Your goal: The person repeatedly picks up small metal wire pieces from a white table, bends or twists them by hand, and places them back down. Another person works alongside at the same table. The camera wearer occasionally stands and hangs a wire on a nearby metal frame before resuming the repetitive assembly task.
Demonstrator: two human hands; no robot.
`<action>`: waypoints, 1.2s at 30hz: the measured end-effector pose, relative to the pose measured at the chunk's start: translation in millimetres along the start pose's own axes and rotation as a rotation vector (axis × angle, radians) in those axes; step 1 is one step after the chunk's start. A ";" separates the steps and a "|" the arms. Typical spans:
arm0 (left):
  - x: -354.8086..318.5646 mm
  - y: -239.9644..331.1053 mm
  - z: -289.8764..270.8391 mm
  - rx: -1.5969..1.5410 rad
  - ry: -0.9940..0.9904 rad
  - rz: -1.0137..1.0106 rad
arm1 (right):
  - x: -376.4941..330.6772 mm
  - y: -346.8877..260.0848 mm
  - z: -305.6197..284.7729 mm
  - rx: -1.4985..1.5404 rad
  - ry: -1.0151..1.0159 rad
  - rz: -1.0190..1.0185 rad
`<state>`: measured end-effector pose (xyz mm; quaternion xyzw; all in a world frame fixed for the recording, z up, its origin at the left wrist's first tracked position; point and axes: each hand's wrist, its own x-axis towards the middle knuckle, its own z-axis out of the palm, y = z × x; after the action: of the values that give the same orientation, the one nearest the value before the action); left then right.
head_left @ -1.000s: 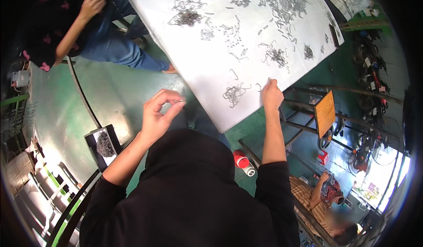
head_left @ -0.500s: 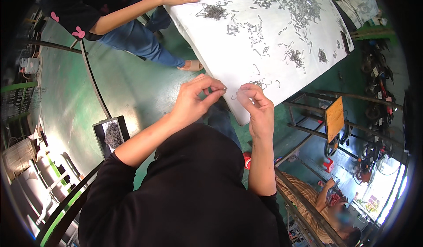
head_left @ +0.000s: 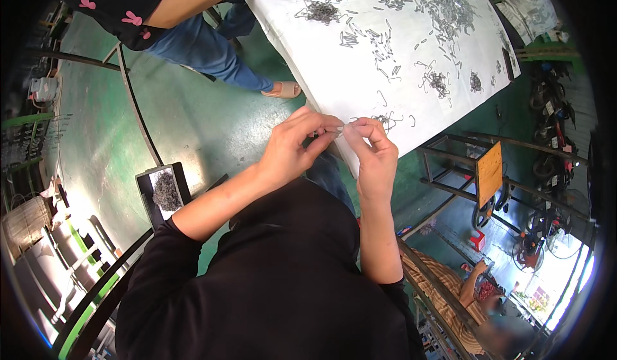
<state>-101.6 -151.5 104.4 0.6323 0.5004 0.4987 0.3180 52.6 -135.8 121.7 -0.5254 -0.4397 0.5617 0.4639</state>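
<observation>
Left hand: the left hand (head_left: pixel 292 151) is raised just off the near corner of the white table (head_left: pixel 360 84), thumb and forefinger pinched shut on one end of a thin wire piece (head_left: pixel 344 124).
Right hand: the right hand (head_left: pixel 375 154) meets it fingertip to fingertip, pinched on the other end of the same wire piece; the two hands are together, touching.
Wire piece: small, grey, mostly hidden by the fingers; it sits between the fingertips, just above the table's near edge.
Handling: it looks very light and stiff but bendable, smooth metal that could slip or spring from a loose pinch; best taken at its ends with fingertips, as here.
Loose wire hooks: a few loose wire hooks (head_left: pixel 389 121) lie on the table just beyond the hands.
Heaps: tangled heaps of wire (head_left: pixel 450 7) cover the far part of the table.
Tray: a black tray (head_left: pixel 146 186) with grey wire stands on the green floor, left of the table, well apart from the hands.
Co-worker: another person's arm (head_left: pixel 193 3) reaches to the table's far left corner.
</observation>
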 end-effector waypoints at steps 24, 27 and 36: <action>4.0 -20.4 23.7 0.023 0.056 -0.058 | 22.8 1.7 -7.2 -0.282 -0.017 -0.268; 4.2 -32.2 17.8 -0.037 -0.004 0.037 | 15.0 3.3 -6.3 -0.467 0.013 -0.541; 129.3 -140.7 97.3 0.252 -0.179 0.317 | 10.9 16.0 -15.5 -0.539 -0.104 -0.733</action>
<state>-53.4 22.5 -11.2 0.7794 0.4230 0.4179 0.1974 66.9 -127.9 103.1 -0.4083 -0.7497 0.2516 0.4561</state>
